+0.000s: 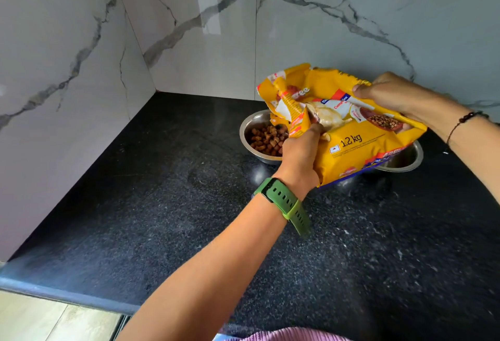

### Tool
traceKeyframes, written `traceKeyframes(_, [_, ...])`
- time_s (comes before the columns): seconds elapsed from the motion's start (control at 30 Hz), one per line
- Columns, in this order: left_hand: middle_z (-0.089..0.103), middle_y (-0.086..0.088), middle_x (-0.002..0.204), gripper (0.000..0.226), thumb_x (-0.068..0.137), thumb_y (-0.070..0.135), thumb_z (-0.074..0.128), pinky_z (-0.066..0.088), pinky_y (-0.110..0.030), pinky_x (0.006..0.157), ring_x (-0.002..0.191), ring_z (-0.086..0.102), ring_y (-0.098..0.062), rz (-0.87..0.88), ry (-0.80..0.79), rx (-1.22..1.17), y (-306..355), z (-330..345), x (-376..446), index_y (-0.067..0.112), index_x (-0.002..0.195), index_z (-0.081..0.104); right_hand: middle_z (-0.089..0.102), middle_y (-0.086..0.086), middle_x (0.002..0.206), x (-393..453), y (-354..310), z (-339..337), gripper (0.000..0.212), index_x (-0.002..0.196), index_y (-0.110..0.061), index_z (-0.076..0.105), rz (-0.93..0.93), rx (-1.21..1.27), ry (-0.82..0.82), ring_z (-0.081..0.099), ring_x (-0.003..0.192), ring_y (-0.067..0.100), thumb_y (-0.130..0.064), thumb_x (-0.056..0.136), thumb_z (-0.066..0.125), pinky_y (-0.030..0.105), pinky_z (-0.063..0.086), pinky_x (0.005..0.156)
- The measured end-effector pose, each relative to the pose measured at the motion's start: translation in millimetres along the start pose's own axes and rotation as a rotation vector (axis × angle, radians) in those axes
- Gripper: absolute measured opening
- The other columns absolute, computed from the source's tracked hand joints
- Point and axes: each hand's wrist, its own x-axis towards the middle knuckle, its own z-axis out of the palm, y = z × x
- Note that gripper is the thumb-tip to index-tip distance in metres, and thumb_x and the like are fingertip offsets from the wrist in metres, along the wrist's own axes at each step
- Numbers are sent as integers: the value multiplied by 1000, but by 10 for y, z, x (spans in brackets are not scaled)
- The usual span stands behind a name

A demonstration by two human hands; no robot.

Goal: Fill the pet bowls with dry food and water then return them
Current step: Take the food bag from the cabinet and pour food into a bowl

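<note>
Over the black counter [162, 205], both hands grip the tilted yellow food bag [351, 145], left hand [299, 156] fingers and right hand [392, 94] fingers pinching it above the kibble-filled steel bowl [250, 129]

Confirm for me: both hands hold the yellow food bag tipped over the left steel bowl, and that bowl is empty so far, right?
Not quite. The head view shows the left steel bowl already holds brown kibble. The rest stands: left hand and right hand both hold the yellow food bag tipped over it.

Shiny steel bowl [247, 135], glossy plastic food bag [359, 148], polished speckled stone counter [162, 205], glossy marble-look wall [216, 29].
</note>
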Motion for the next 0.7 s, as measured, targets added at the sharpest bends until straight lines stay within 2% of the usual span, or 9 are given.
traceKeyframes(0.07, [65,-19,117,28,87,21,65,53,-49,87,98,65,-35,-17,-3,8,-9,-6,-12,13,111,52,61,26,94,17,12,6,42,93,-1,60,-2,-20,0,59,71,30,-42,92,52,29,43,56])
traceKeyframes(0.13, [65,-19,116,23,87,20,65,53,-48,86,94,64,-34,-10,-1,13,-25,-9,-15,14,106,51,64,31,105,13,44,12,47,98,3,60,10,1,-3,60,71,31,-43,92,51,30,44,59])
traceKeyframes(0.27, [65,-18,113,15,88,20,64,52,-49,89,99,64,-35,-17,8,9,5,-29,-11,17,88,49,64,31,107,-6,53,23,48,105,2,60,26,5,-21,61,71,32,-43,93,49,30,44,60])
traceKeyframes(0.37, [66,-18,117,14,87,21,65,53,-52,89,104,65,-37,21,17,19,-39,-23,2,19,88,52,62,35,108,-28,36,23,50,99,4,61,-8,27,13,61,72,36,-45,92,50,31,41,61])
traceKeyframes(0.43, [66,-18,116,15,84,20,67,53,-55,88,101,66,-37,103,44,10,-72,-15,12,20,93,55,58,38,110,-4,44,14,64,97,12,58,-38,43,66,62,81,49,-50,86,52,33,35,67])
traceKeyframes(0.47, [67,-18,115,16,84,20,68,54,-55,88,100,66,-37,123,53,2,-75,-13,16,19,94,55,60,38,106,11,42,11,66,98,14,57,-47,45,78,61,86,50,-50,84,52,32,33,67])
traceKeyframes(0.53, [66,-18,115,16,84,20,68,53,-53,89,101,66,-37,71,52,-10,-66,-21,11,18,89,52,61,32,92,-14,18,18,55,92,9,59,-45,-1,50,59,79,41,-45,89,53,31,33,63])
traceKeyframes(0.57, [65,-18,113,17,85,20,67,53,-51,89,101,65,-37,25,39,-11,-58,-24,3,18,86,50,60,30,92,-28,9,21,51,94,9,59,-39,-30,32,59,79,36,-42,92,52,31,35,61])
traceKeyframes(0.7, [65,-17,108,18,87,19,65,53,-50,88,95,64,-35,0,16,22,-58,-32,6,19,81,48,61,36,108,-34,38,30,52,102,9,60,-20,10,13,61,75,34,-41,93,51,35,46,63])
